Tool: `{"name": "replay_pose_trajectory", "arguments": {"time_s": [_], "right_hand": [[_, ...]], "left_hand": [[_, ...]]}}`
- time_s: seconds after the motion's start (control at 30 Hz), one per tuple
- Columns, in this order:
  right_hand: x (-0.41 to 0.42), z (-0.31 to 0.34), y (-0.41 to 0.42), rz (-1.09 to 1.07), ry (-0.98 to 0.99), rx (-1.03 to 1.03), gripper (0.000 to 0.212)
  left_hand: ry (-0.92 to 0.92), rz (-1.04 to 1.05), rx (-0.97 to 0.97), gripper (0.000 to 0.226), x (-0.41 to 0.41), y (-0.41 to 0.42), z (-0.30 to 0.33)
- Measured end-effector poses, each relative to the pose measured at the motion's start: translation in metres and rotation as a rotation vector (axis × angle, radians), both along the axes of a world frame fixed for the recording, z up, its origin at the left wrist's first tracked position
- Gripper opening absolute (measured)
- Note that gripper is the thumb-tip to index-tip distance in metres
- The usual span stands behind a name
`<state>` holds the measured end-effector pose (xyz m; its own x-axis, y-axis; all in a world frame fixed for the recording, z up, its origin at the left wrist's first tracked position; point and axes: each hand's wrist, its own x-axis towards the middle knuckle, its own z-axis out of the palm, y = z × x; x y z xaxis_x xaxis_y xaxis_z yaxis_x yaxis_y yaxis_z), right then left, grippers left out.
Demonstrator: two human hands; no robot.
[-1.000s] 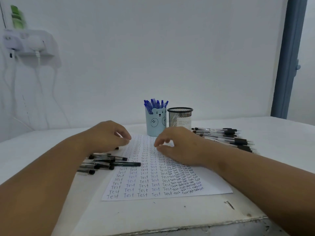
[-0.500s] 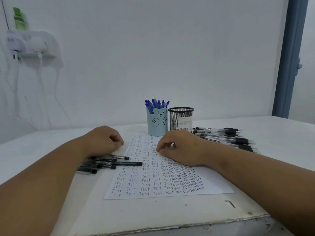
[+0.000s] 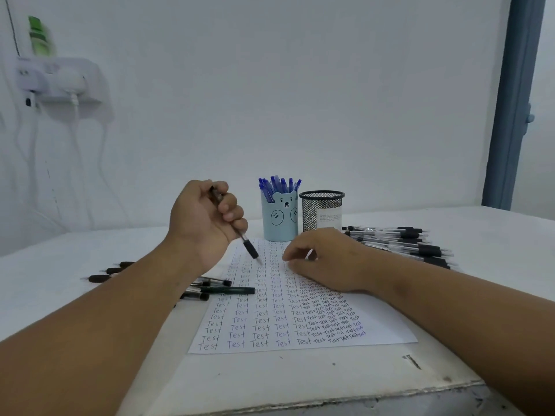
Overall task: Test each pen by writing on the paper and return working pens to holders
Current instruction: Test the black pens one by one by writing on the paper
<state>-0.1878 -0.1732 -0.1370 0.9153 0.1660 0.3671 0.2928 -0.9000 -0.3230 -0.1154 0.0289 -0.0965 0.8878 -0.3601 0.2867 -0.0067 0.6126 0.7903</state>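
I see the paper (image 3: pixel 303 307) lying centred on the table (image 3: pixel 300 376); two holders, bear cup (image 3: pixel 280 219) left of mesh cup (image 3: pixel 322 211), stand behind it; loose pens lie left (image 3: pixel 210 291) and right (image 3: pixel 399 241).

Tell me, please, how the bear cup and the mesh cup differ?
The bear cup is pale blue with solid walls and a bear face; the mesh cup is black see-through wire with a white label. The bear cup holds blue pens; no pens show above the mesh cup's rim. Both stand upright, side by side, behind the paper.
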Motion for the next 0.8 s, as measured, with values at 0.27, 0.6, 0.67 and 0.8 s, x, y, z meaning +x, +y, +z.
{"name": "replay_pose_trajectory", "arguments": {"time_s": [0.27,0.6,0.67,0.8], "right_hand": [[0.002,-0.003,-0.004,0.003,-0.097,0.106,0.035],[0.007,0.005,0.003,-0.051,-0.396,-0.027,0.017],[0.009,0.005,-0.008,-0.161,-0.402,0.085,0.023],[0.012,0.002,-0.028,-0.316,-0.298,0.361,0.024]], "left_hand": [[0.026,-0.051,-0.118,0.002,-0.001,-0.001,-0.003],[-0.036,-0.186,-0.055,0.024,-0.005,-0.007,-0.007],[-0.120,-0.076,0.170,0.042,0.001,-0.009,-0.009],[-0.475,0.156,0.826,0.030,0.005,-0.010,-0.020]]}}
